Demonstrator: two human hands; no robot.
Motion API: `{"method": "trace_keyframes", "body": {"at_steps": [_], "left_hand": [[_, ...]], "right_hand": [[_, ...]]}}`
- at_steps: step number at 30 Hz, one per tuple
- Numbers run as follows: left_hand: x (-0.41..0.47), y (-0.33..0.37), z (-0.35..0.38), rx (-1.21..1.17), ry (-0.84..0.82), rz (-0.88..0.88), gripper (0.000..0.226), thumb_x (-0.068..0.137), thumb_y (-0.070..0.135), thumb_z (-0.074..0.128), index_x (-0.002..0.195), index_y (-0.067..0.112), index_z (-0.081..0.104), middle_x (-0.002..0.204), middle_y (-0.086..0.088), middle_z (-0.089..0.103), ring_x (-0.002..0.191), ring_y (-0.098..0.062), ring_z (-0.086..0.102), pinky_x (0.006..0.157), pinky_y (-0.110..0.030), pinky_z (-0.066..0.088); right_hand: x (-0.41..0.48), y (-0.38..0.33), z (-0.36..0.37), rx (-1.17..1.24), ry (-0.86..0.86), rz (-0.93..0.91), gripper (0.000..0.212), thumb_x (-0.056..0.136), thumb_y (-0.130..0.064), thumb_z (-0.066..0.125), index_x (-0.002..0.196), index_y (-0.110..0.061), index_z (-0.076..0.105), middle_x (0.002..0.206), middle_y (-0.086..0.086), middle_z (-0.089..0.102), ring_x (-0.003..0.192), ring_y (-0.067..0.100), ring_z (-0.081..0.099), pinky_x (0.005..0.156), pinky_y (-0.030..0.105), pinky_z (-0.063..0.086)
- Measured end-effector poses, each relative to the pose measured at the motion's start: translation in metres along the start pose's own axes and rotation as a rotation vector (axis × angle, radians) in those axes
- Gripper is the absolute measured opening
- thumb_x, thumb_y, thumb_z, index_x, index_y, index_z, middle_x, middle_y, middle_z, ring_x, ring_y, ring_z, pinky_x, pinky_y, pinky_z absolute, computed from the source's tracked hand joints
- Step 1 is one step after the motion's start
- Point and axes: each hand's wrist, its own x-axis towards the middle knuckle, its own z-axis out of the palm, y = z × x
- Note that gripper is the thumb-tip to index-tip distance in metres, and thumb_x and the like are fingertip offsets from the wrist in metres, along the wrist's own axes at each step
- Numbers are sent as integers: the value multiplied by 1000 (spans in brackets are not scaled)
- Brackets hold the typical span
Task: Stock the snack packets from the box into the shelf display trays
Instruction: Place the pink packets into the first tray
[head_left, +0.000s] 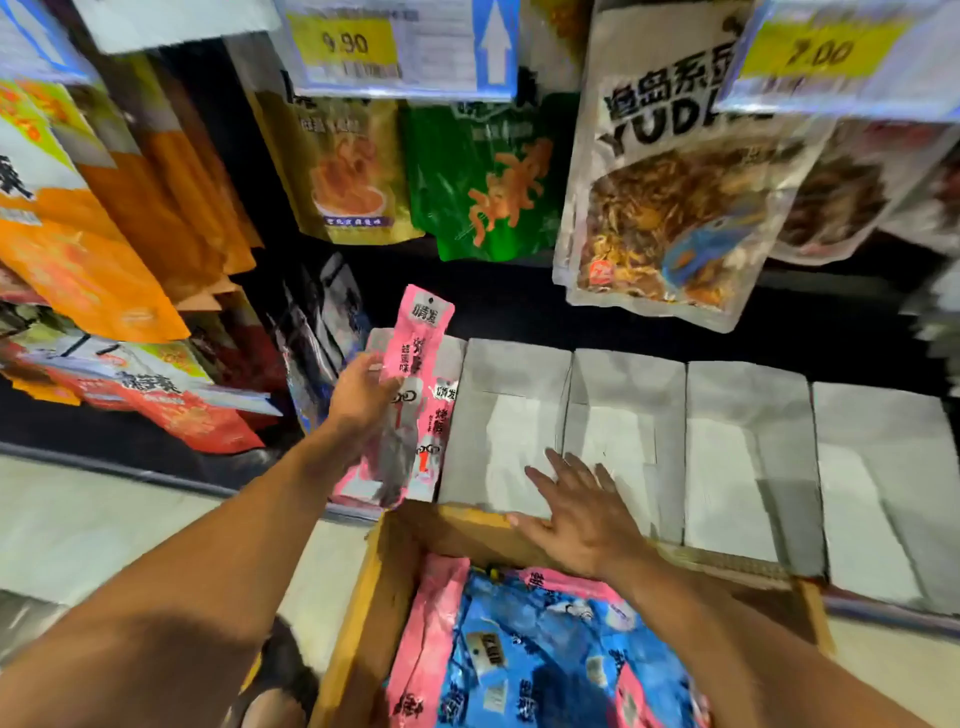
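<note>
Early in the job. Leftmost tray (376, 338) is the only one with stock: a few pink packets stand in it (436, 431), count unclear because of blur. The second tray (514, 384) and the three trays further right (748, 415) show only bare grey card. So roughly one tray is started and four are untouched.

The box (379, 587) sits low in front of the shelf, its far rim just below the tray fronts. It holds a loose heap of pink and blue packets (519, 654), so most of the load is left to place.

Left hand (363, 395):
- Arm stretched forward and up to the leftmost tray.
- Fingers clamped on the left edge of a pink packet (415, 353), roughly at mid-length.
- The packet stands upright with a slight tilt. Its top is above the tray's back wall, and its lower part is down among the packets already there.
- My read: it's mid-insertion, not seated yet.

Right hand (576, 514):
- Holds nothing. Palm down, fingers straight and spread.
- Over the box's far rim and the front of the second tray.
- Can't tell whether it presses on the card or just hovers. It looks like it's bracing.

The hands are well apart, with the left one higher and further in.

Next calls: seat this packet, then fill leftward tray before moving to the second.
</note>
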Motion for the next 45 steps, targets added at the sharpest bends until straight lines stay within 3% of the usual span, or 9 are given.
{"method": "trace_keyframes", "body": {"at_steps": [6,12,16,21,25,30,35,41,45], "left_hand": [[26,-46,32,-6,-34,-129,25,98,-2,61,86,17,71,67,2,69,54,-14,56,42,-21,45],[48,-87,59,72,-150,-159,16,99,-7,56,107,-6,68,120,-27,69,100,-33,65,85,-43,55],[54,-106,71,182,-146,-200,15,98,6,58,111,4,66,111,-20,70,103,-38,68,72,-36,54],[52,-116,74,443,-156,-47,12,96,10,57,105,12,64,96,-9,68,87,-30,64,77,-34,53],[50,-126,68,783,-237,168,34,94,6,59,125,18,62,126,-10,64,121,-32,55,94,-47,55],[39,-134,62,913,-276,179,58,96,40,64,149,33,41,161,2,30,141,-32,34,103,-55,47],[35,-152,58,1029,-463,57,72,101,68,31,161,46,-1,171,6,-14,154,-42,17,121,-59,23],[34,-156,68,1108,-509,54,79,99,72,22,159,40,-19,169,1,-25,154,-39,-22,123,-65,-2],[35,-158,67,1097,-498,55,80,98,73,23,159,42,-19,169,3,-24,155,-39,-19,124,-64,-1]], "right_hand": [[3,2,2,-6,-54,8,94,80,-90,1,158,-40,13,167,-6,-11,154,17,-8,124,50,-4],[5,0,-1,-21,-81,8,91,82,-89,3,157,-40,17,168,-7,-4,154,18,-1,125,50,2],[5,-1,-1,-21,-75,14,91,82,-89,4,156,-40,21,168,-5,0,154,18,3,124,50,5],[5,-1,0,-30,-77,16,87,84,-87,8,155,-40,25,168,-5,5,154,19,7,124,49,7],[5,0,2,-37,-61,7,87,84,-87,7,155,-40,26,168,-5,8,153,19,9,123,49,9],[6,1,5,-38,-16,6,89,83,-89,5,154,-40,30,167,-5,13,153,18,14,123,48,13],[7,2,7,-34,-10,20,87,83,-89,10,152,-41,32,167,-5,15,152,16,15,123,45,15],[9,2,7,-43,0,7,83,85,-88,14,150,-41,37,166,-6,19,149,17,23,121,44,21],[9,2,9,-34,2,9,85,83,-89,13,148,-41,40,165,-6,21,148,17,26,121,44,22]]}}
